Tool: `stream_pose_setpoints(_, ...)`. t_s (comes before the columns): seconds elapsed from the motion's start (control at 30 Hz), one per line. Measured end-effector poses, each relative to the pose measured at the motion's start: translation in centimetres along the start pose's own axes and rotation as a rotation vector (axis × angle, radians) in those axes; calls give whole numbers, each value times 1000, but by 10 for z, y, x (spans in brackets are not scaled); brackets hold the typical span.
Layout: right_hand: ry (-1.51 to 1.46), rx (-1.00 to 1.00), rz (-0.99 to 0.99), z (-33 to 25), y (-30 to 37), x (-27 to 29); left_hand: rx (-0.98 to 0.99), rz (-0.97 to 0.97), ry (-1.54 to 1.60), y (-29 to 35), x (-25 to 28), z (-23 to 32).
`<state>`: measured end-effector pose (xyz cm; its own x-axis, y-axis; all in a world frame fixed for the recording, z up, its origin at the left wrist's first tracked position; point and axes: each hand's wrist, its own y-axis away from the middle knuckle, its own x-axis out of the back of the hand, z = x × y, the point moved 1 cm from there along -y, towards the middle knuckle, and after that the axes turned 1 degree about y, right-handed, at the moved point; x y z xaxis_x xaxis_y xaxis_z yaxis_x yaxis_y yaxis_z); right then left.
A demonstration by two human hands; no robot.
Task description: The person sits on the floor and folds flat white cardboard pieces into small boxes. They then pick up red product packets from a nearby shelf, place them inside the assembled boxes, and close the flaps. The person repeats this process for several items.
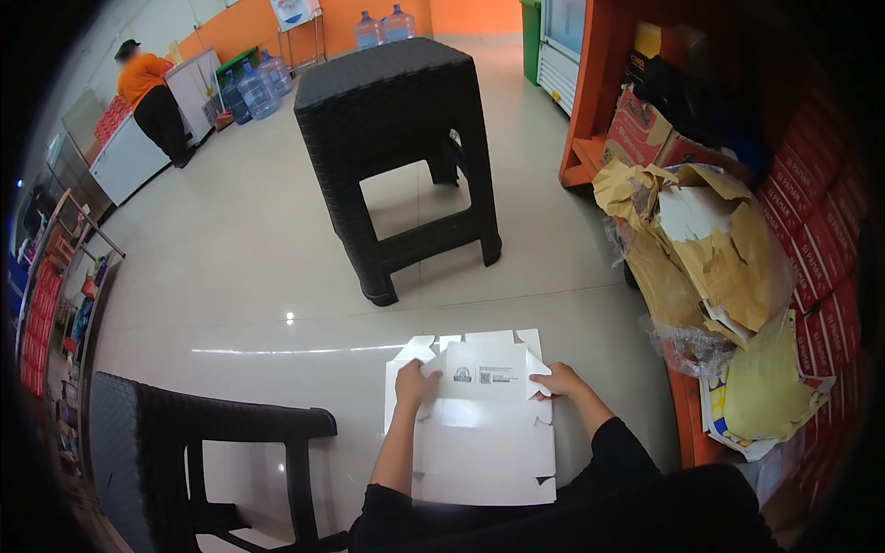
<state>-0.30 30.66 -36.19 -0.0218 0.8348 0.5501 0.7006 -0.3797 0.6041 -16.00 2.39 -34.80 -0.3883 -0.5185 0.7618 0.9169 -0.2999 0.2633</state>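
Observation:
A flat white cardboard box blank (484, 419) with cut flaps and a small printed patch lies in front of me, reaching back to my lap. My left hand (419, 382) grips its left side near a folded flap. At the opposite edge my right hand (558, 381) pinches a small corner flap that stands up at an angle. Further white cardboard edges show behind and to the left of the blank; whether they belong to a second sheet, I cannot tell.
A black plastic stool (396, 111) stands ahead, another black stool (212, 415) at my left. On the right, torn brown paper wrapping (719, 240) sits on an orange shelf beside stacked red boxes (811, 212). A person in orange (143, 88) stands far left near water bottles (258, 92).

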Motion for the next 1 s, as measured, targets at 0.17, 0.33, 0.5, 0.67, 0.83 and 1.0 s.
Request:
stream_pose_setpoints(0.17, -577, -31, -131, -13, 27, 11, -127, 307, 62, 1, 28, 60)
stream_pose_setpoints(0.33, -969, -48, -30, -20, 57, -9, -380, 384, -88, 38, 21, 97)
stream_pose_setpoints(0.5, -1281, -34, 25, -14, 69, -43, -565, 60, -566, 153, -18, 99)
stream_pose_setpoints(0.67, -1196, -89, 1, 4, 78, -70, -658, 150, -545, 152, -43, 66)
stream_pose_setpoints(0.83, -53, -116, 768, -26, 136, -62, -663, 60, -664, 158, -68, 35)
stream_pose_setpoints(1.0, 598, 742, 503, -56, 153, -61, -769, 106, -605, 149, -85, 25)
